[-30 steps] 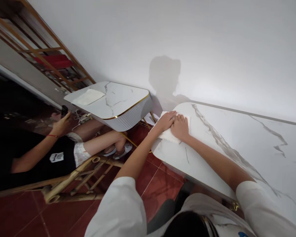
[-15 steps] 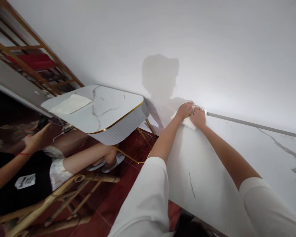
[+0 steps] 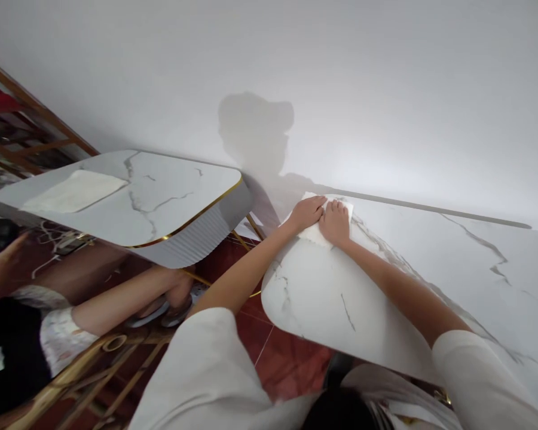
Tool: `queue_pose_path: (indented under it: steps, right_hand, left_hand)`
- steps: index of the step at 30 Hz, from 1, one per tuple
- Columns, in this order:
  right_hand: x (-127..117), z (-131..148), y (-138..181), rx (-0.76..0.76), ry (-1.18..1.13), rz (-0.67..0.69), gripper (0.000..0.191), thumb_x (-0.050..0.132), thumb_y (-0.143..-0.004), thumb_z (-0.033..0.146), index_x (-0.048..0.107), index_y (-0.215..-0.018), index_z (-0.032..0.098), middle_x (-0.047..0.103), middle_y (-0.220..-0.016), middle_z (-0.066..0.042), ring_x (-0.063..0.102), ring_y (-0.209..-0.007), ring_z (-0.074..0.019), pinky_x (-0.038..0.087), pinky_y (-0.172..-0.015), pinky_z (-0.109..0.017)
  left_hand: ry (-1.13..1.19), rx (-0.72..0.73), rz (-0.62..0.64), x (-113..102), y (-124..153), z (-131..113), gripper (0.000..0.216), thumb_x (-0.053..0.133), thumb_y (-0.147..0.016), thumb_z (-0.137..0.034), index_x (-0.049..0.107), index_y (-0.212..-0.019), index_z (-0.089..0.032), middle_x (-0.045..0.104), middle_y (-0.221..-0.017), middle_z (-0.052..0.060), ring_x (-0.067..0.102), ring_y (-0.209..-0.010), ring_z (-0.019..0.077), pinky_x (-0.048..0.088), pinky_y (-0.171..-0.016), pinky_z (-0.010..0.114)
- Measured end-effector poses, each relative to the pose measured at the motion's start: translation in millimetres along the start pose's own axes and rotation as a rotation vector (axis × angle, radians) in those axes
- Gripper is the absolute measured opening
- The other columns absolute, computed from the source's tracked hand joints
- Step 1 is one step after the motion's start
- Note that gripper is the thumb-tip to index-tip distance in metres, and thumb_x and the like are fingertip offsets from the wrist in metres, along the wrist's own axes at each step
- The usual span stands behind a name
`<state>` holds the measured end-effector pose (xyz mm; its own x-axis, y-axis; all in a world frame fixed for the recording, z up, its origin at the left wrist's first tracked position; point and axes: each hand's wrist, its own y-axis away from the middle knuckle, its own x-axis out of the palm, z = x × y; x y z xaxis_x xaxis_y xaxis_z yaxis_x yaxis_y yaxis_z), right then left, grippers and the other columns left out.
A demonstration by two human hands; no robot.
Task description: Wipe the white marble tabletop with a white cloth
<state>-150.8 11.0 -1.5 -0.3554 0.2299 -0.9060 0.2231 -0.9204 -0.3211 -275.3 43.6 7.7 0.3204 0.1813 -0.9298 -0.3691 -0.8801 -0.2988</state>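
Note:
A white cloth (image 3: 314, 235), possibly paper, lies on the white marble-patterned table (image 3: 314, 292) close to the wall. Both of my hands press it from above, side by side near the table's far left end. My left hand (image 3: 308, 214) lies flat over its left part, fingers pointing right. My right hand (image 3: 335, 224) rests flat on the right part, fingers pointing toward the wall. The two hands almost touch. Part of the cloth is hidden under them.
To the left stands a second marble-patterned table (image 3: 183, 185) with a gold edge and a folded white sheet (image 3: 78, 190) on it. A seated person (image 3: 116, 298) is beside it on a bamboo chair (image 3: 89, 382). The wall (image 3: 385, 107) borders both tables.
My view has swung to the right, so the second table and the seated person sit further left. Both hands stay on the cloth, which now lies nearer to me, a gap from the wall.

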Motion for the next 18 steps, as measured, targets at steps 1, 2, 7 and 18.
queue_pose_path:
  steps: [1,2,7,18]
  right_hand:
    - [0,9,12,-0.016,-0.011,0.011,0.052,0.031,-0.094,0.021,0.04,-0.139,-0.005,0.041,-0.145,-0.024,0.033,-0.135,-0.0346,0.021,-0.112,-0.044]
    - [-1,18,24,-0.035,-0.023,0.022,0.053,0.032,-0.094,0.022,0.04,-0.139,-0.005,0.04,-0.145,-0.024,0.033,-0.135,-0.0353,0.021,-0.112,-0.045]
    - [-13,55,86,-0.138,-0.073,0.074,0.056,0.034,-0.093,0.026,0.037,-0.141,-0.003,0.036,-0.148,-0.024,0.029,-0.138,-0.035,0.021,-0.112,-0.049]
    - [-67,33,197,-0.277,-0.181,0.233,0.058,0.034,-0.094,0.028,0.032,-0.144,-0.002,0.027,-0.153,-0.022,0.021,-0.142,-0.0338,0.017,-0.115,-0.049]
  left_hand:
    - [-0.008,0.0,0.002,-4,15,0,0.045,0.034,-0.09,-0.016,0.053,-0.131,-0.011,0.053,-0.139,0.009,0.048,-0.128,0.0178,0.035,-0.11,0.03]
    - [-0.015,-0.004,0.005,-9,32,-1,0.046,0.034,-0.09,-0.017,0.053,-0.131,-0.011,0.053,-0.139,0.009,0.048,-0.128,0.0177,0.035,-0.11,0.03]
    - [-0.039,-0.053,-0.006,-28,111,-12,0.05,0.031,-0.087,-0.022,0.054,-0.13,-0.013,0.053,-0.139,0.009,0.046,-0.131,0.0194,0.034,-0.113,0.036]
    - [-0.017,-0.088,0.076,-29,203,-99,0.053,0.027,-0.092,-0.028,0.046,-0.138,-0.01,0.047,-0.144,0.012,0.038,-0.137,0.0239,0.03,-0.116,0.045]
